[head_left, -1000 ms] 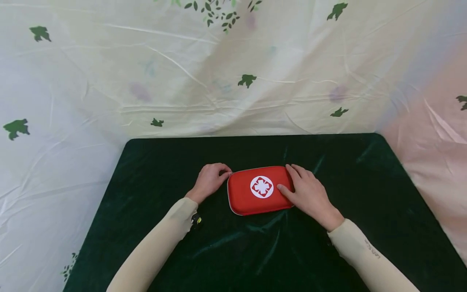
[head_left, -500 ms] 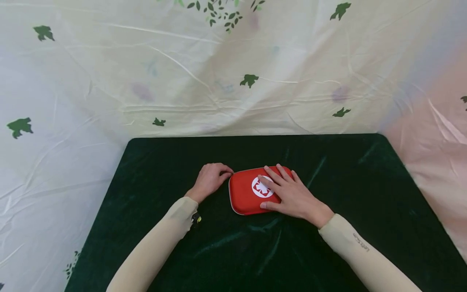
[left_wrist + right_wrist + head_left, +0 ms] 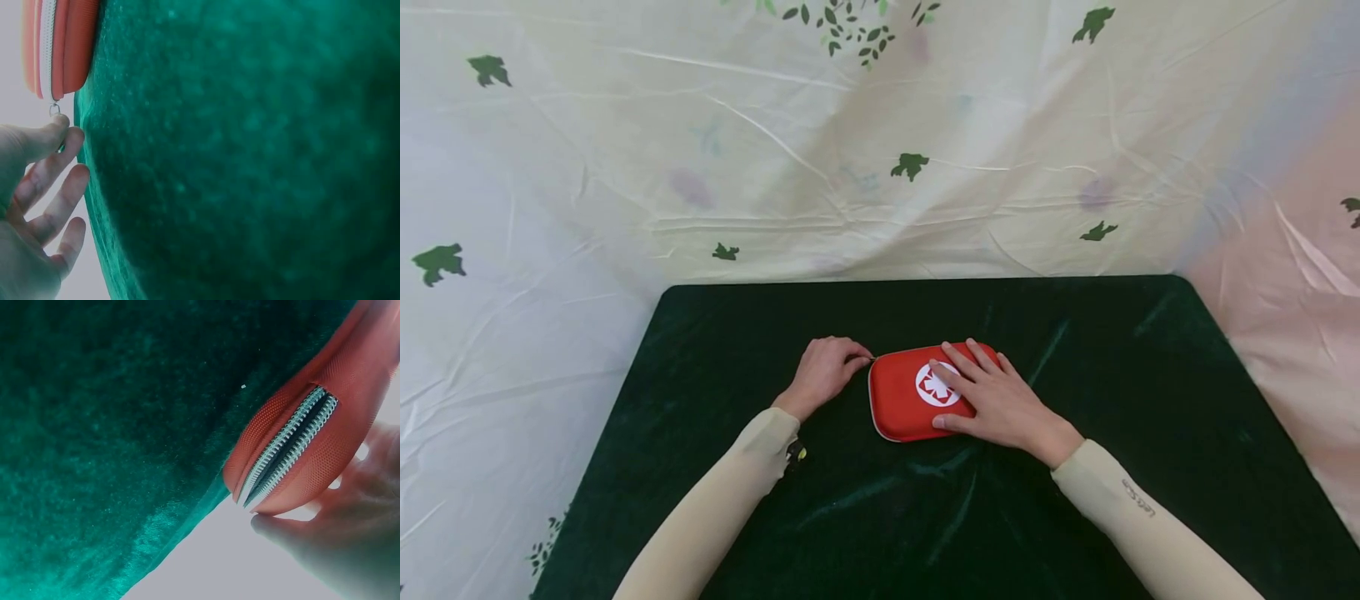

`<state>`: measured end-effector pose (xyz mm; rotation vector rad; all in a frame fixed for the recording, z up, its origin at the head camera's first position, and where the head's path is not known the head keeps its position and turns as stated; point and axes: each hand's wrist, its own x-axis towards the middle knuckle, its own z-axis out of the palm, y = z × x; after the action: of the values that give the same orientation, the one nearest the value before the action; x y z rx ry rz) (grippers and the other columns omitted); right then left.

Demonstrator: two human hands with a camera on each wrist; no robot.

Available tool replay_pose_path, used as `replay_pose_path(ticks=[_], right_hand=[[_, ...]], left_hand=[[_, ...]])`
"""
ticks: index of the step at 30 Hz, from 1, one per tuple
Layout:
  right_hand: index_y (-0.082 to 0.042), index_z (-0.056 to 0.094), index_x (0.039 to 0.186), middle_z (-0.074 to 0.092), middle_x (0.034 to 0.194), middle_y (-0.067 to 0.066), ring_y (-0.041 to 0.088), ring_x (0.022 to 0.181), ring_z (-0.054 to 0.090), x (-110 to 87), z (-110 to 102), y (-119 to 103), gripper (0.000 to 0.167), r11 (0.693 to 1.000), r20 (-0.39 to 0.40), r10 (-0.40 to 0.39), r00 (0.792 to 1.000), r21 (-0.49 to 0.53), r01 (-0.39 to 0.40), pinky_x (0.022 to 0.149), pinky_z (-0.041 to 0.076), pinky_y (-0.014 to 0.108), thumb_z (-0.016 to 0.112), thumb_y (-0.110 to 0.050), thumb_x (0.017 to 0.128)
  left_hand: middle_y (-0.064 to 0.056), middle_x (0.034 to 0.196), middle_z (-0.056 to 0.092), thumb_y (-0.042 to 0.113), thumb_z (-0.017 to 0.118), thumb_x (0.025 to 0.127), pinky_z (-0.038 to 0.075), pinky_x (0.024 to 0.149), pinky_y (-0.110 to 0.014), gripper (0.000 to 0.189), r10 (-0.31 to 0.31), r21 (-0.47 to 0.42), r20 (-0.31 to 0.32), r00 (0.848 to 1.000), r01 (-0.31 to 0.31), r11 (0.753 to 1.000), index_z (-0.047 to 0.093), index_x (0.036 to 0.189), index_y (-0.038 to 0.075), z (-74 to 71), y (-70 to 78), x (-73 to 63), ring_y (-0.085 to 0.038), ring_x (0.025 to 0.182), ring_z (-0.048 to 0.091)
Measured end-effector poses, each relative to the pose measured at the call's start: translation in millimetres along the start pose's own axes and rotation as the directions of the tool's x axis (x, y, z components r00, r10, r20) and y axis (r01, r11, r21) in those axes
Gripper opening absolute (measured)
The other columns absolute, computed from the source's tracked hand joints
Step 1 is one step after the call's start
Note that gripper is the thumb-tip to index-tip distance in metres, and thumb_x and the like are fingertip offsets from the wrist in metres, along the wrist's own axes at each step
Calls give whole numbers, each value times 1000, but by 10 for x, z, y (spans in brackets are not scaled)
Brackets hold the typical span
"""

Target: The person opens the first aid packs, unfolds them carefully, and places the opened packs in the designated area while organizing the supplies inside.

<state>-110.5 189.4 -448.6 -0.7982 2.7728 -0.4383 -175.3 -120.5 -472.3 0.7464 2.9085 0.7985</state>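
A red zip-up first-aid case (image 3: 895, 400) with a white cross emblem lies on the dark green cloth. At its far left corner my left hand (image 3: 823, 372) pinches the zipper pull (image 3: 55, 109) between thumb and forefinger; the other fingers are loosely bent. Across the right half of the lid my right hand (image 3: 1007, 408) rests with fingers spread, covering part of the emblem. In the right wrist view the zipper (image 3: 290, 447) is parted at that end, with a dark gap between its teeth. Its teeth look joined near the pull in the left wrist view.
Green velvety cloth (image 3: 760, 500) covers the table, with a few creases in front of the case. Behind the table's far edge hangs a pale curtain (image 3: 820, 200) printed with birds and leaves.
My right hand has moved left from the case's right end onto the lid, its fingers spreading. The left hand has drawn slightly left, still pinching at the corner. The case stays nearly in place.
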Motion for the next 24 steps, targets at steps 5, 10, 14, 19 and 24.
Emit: replay_pose_path(ticks=[5,10,14,19,24], right_hand=[[-29,30,165,14,174,3,39,158,6,-5,13,-5,90,1000,-5,-3,1000,0,3,119,14,72,55,-75,91],[-31,28,165,13,174,1,38,158,6,-5,31,5,90,1000,-4,1,1000,-2,-1,119,13,71,55,-75,91],[-32,25,166,11,174,0,37,158,4,-4,48,15,91,1000,0,1,1000,5,-1,120,13,70,54,-77,92],[-33,24,166,11,174,-1,37,158,4,-6,60,28,91,1000,-7,0,1000,4,0,120,14,70,52,-78,91],[-33,24,166,11,174,-1,37,158,4,-7,63,27,91,1000,-7,1,1000,4,-1,120,13,70,52,-78,91]], left_hand=[[-2,106,77,19,71,99,54,87,-40,16,15,11,-1,1000,-15,1000,80,111,14,-9,-36,-30,-19,93,69],[-2,105,77,19,72,99,54,86,-39,16,14,5,8,1000,-14,1000,80,113,14,-26,-54,-55,-18,90,68],[-2,105,77,18,72,99,54,84,-38,17,7,4,15,1000,-7,1000,79,113,14,-38,-59,-84,-16,87,66],[-2,105,77,19,73,98,53,82,-37,17,12,9,10,1000,-12,1000,79,113,14,-48,-64,-121,-15,85,65],[-1,103,77,20,73,98,52,80,-34,17,4,20,16,1000,-5,1000,79,113,15,-46,-74,-167,-13,82,63]])
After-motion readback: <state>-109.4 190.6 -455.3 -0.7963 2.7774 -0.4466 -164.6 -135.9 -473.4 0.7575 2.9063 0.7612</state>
